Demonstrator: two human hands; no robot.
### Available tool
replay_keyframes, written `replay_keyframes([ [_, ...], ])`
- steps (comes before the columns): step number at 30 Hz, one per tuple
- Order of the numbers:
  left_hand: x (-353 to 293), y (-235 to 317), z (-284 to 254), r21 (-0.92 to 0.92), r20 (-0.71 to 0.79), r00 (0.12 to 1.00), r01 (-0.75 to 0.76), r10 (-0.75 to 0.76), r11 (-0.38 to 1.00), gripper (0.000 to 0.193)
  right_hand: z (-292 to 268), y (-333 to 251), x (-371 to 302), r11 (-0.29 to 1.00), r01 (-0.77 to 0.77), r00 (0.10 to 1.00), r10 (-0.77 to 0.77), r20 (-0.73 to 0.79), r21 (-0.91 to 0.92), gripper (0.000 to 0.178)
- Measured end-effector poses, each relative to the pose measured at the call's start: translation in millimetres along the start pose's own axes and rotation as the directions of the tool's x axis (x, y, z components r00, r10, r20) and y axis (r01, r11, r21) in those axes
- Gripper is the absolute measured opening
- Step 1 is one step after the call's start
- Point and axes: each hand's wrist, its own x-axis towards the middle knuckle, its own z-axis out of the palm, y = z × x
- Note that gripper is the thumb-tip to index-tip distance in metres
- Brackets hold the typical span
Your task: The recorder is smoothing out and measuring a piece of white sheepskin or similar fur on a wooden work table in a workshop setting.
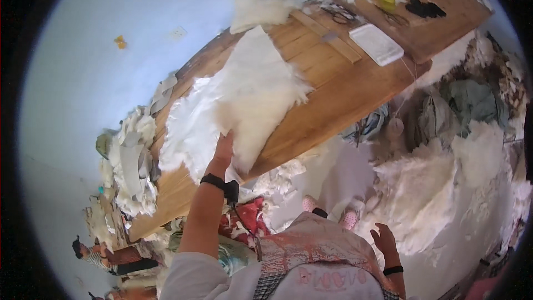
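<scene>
Left fingertips: your left hand [224,147] is on the fleece [250,72], its fingertips hidden in the pile; I cannot tell whether they pinch it or only press.
Right fingers: your right hand [384,241] is out beside you, off the table, fingers apart and slightly curved, nothing visible in them.
Fleece: it lies white and cream across the tabletop [316,116], its near end reaching the table's near edge beside your left hand. I cannot tell if it is 1 piece or 2 overlapping.
Handling: it looks soft enough to stretch or shed if tugged at 1 spot, so spread the load over your whole left palm and smooth from the middle toward the ragged edges.
Second hand: your right hand could steady 1 side while your left straightens the other.
Wristband: the black wristband [222,188] carries a box and cord; hold them clear of the pile so they don't snag.
Tools: a wooden strip [327,36], a white tray [377,44] and scissors [340,15] lie beyond the fleece, toward your right; avoid sweeping fibres onto them.
Outskirts: offcuts [133,161] heap at the table's left; loose wool [416,194] covers floor to your right.
</scene>
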Motion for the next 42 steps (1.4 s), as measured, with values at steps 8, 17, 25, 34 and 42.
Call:
replay_keyframes([
  [8, -52, 42, 20, 0.508, 0.581, 0.806, -0.471, 0.117, 0.721, 0.058, -45, -50, 60, 0.994, 0.108, 0.993, -0.107, -0.047, 0.013, 0.040],
  [17, -51, 73, -37, 0.486, 0.529, 0.834, -0.448, 0.155, 0.750, 0.045, -129, -230, 127, 0.923, 0.384, 0.894, -0.378, -0.242, -0.026, 0.028],
  [25, 12, 8, -100, 0.848, 0.398, 0.856, -0.480, 0.330, 0.224, 0.076, -72, -421, 174, 0.489, 0.828, 0.542, -0.824, 0.166, -0.273, 0.030],
  [34, -89, -14, -109, 0.793, 0.392, 0.844, -0.512, 0.366, 0.330, 0.090, -13, -490, 217, 0.125, 0.982, 0.189, -0.683, 0.705, -0.142, 0.041],
  [42, -113, -29, -103, 0.832, 0.175, 0.893, -0.359, 0.415, 0.423, 0.085, 111, -608, 286, -0.117, 0.991, -0.122, -0.670, 0.732, 0.058, 0.053],
])
